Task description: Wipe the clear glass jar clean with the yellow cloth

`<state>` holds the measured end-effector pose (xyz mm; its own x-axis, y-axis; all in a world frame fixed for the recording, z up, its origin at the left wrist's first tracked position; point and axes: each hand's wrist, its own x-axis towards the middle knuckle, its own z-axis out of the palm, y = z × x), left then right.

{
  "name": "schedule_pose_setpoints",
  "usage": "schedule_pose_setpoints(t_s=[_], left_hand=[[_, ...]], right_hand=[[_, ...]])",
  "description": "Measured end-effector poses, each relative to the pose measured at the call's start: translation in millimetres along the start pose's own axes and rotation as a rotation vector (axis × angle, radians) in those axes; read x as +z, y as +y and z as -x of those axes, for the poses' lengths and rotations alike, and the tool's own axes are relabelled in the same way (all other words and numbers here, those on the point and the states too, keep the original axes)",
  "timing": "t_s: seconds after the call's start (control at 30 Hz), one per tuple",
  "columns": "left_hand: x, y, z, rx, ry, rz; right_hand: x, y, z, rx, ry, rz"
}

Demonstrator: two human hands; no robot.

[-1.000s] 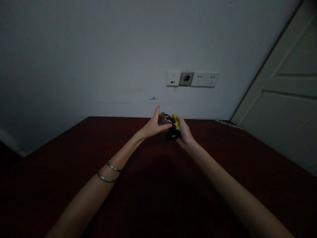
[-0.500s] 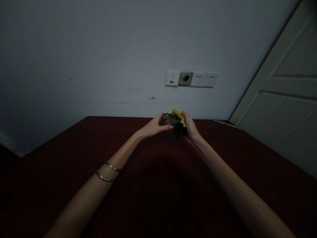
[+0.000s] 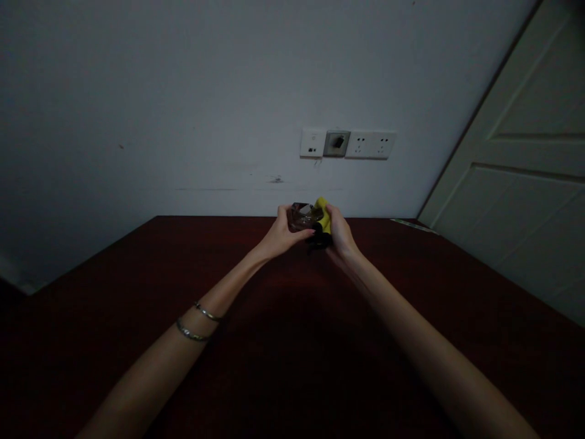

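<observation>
In my left hand [image 3: 278, 235] is a small, thick-walled glass dish [image 3: 299, 218], brownish and see-through, shaped like an ashtray. The fingers curve round its left side and the thumb lies along its near edge. My right hand [image 3: 342, 231] grips a bunched yellow-and-black cloth [image 3: 326, 223] against the dish's right side. Dark folds of the cloth hang below, under the dish. Most of the right fingers are hidden behind the cloth. Both hands are over the far part of the dark red table [image 3: 219, 244], near the wall.
Behind the table's far edge rises a pale wall [image 3: 205, 110] with a row of sockets [image 3: 370, 145] and a grey switch plate [image 3: 337, 144]. A white panelled door [image 3: 525, 164] stands at the right. A thin flat strip [image 3: 414, 225] lies at the far right edge.
The glass dish has tilted and more of it shows beside the cloth. Both hands appear slightly further left, and the whole view has shifted a little too.
</observation>
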<state>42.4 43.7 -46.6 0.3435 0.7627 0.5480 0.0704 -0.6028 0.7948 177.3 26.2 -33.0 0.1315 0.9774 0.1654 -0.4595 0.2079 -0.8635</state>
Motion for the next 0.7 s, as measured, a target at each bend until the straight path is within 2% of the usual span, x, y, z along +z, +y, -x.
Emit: schedule_pose_setpoints(t_s=[0.13,0.23,0.33,0.4,0.47,0.63,0.7], left_hand=[[7.5,12.6,4.4,-0.008,-0.004,-0.007],[10.3,17.0,3.2,0.004,-0.06,0.047],[9.0,13.3,-1.6,0.033,-0.108,0.138],[5.7,8.5,-4.9,0.046,-0.099,0.167],[1.6,4.5,-6.7,0.039,-0.106,0.183],[-1.9,3.3,-4.2,-0.014,-0.227,0.222],[0.0,3.9,-2.7,-0.023,-0.222,0.224]], right_hand=[[-2.1,-9.6,-1.0,0.044,0.031,-0.051],[-9.3,-15.6,-4.1,0.117,0.044,-0.043],[-15.9,-18.9,-7.3,0.144,0.025,-0.021],[-17.0,-19.8,-7.7,0.148,0.011,-0.014],[-15.6,-20.4,-6.3,0.151,-0.008,-0.007],[-9.6,-23.8,-1.7,0.142,-0.077,0.0],[-7.8,-26.2,-0.8,0.124,-0.089,0.003]])
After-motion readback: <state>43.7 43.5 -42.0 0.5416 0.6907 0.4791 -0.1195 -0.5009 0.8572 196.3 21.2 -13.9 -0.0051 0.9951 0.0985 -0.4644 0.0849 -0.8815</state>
